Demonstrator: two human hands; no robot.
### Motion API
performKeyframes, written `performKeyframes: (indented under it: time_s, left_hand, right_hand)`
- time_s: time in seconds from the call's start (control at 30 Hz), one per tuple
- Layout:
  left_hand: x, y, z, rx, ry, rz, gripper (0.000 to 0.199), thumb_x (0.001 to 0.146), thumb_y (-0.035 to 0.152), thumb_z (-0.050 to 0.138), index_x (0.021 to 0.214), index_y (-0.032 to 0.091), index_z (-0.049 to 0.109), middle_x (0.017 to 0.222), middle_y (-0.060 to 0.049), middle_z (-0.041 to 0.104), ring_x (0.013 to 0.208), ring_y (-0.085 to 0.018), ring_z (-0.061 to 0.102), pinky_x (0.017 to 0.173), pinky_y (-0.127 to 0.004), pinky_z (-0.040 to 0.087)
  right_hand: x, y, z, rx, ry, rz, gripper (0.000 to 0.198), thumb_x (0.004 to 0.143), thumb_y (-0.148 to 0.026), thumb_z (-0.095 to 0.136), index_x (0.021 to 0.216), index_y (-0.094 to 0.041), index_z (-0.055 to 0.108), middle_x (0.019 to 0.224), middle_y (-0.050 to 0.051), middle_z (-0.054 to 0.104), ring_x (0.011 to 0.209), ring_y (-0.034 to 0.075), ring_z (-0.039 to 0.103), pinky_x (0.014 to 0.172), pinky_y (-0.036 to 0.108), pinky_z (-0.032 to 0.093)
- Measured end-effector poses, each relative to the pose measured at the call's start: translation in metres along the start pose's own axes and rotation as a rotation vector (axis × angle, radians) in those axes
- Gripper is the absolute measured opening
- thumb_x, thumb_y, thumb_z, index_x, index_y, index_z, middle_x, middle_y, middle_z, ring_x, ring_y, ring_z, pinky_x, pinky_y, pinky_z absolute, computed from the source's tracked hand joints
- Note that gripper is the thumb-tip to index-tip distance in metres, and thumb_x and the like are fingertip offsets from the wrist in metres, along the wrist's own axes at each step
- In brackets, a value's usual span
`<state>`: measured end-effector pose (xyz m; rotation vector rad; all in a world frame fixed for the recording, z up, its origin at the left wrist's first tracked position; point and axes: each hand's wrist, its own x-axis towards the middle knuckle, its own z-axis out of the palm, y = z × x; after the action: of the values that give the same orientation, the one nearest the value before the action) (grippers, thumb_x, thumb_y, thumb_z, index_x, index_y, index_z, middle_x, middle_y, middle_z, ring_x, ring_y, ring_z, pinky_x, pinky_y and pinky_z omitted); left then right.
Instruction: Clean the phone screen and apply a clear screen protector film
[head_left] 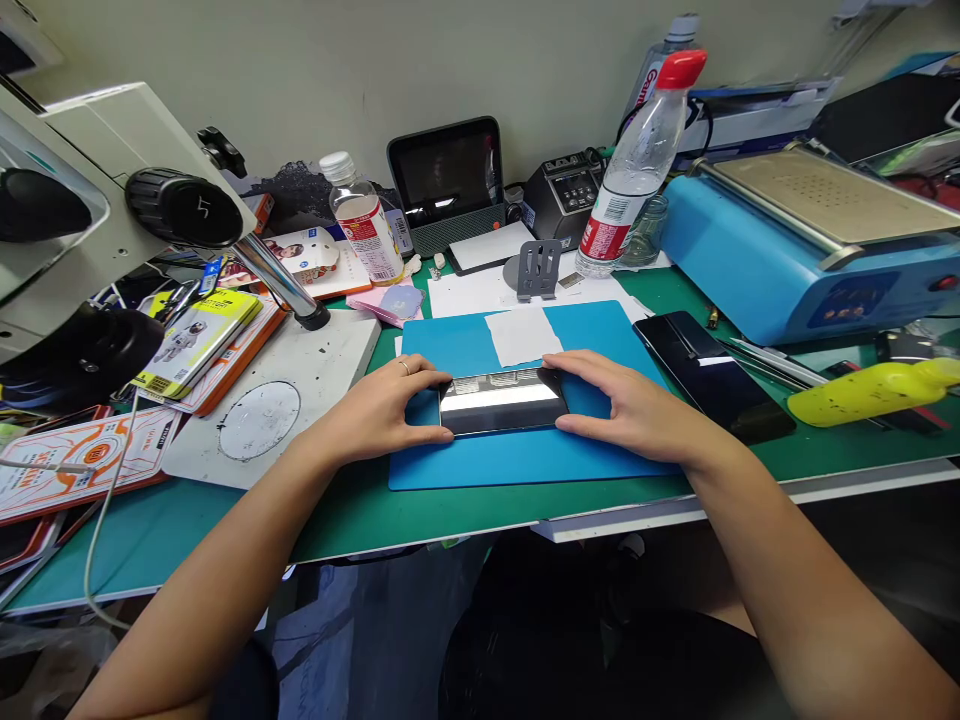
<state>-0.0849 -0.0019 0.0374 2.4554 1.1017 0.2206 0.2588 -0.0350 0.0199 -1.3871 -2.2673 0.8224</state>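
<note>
1. Holding a phone (502, 407), the left hand (375, 408) and right hand (637, 408) are pinching its opposite ends.
2. It is lying on the blue mat (450, 467), nearer the left edge than the right.
3. Handling is looking unfinished, neither hand being free; how much is left isn't showing.

Phone (501, 418) corners: partly hidden under left grip (386, 410) and right grip (641, 405). Microscope (142, 130), left of left grip, and blue machine (739, 255), right of right grip: edge-cropped.
</note>
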Motion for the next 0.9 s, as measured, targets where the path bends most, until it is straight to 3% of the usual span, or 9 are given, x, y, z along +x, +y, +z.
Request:
performKeyframes:
  time_s: [0.5, 0.7, 0.9]
  left_hand:
    - [0.0007, 0.0027, -0.0006, -0.042, 0.001, -0.033, 0.063, 0.084, 0.061, 0.073, 0.135, 0.024, 0.063, 0.129, -0.010, 0.063, 0.117, -0.031, 0.060, 0.101, -0.046, 0.052]
    - [0.0001, 0.0040, -0.0006, -0.022, -0.017, -0.044, 0.064, 0.084, 0.059, 0.072, 0.136, 0.023, 0.061, 0.131, -0.010, 0.061, 0.118, -0.031, 0.060, 0.102, -0.046, 0.052]
    - [-0.0011, 0.0054, -0.0011, -0.007, -0.009, -0.037, 0.062, 0.085, 0.060, 0.071, 0.136, 0.025, 0.061, 0.131, -0.010, 0.062, 0.117, -0.031, 0.061, 0.101, -0.045, 0.053]
  right_hand:
    - [0.0001, -0.0011, 0.0007, 0.000, 0.000, -0.014, 0.071, 0.090, -0.057, 0.065, 0.155, -0.035, 0.046, 0.155, 0.009, 0.052, 0.140, 0.037, 0.054, 0.113, 0.055, 0.050]
    - [-0.0013, -0.0027, 0.0002, -0.023, -0.034, 0.001, 0.085, 0.086, -0.063, 0.069, 0.159, -0.032, 0.040, 0.160, 0.010, 0.045, 0.144, 0.037, 0.049, 0.117, 0.055, 0.046]
    - [-0.0012, -0.0032, 0.0012, -0.051, -0.032, -0.016, 0.081, 0.087, -0.061, 0.069, 0.158, -0.032, 0.041, 0.160, 0.011, 0.046, 0.144, 0.037, 0.049, 0.116, 0.058, 0.046]
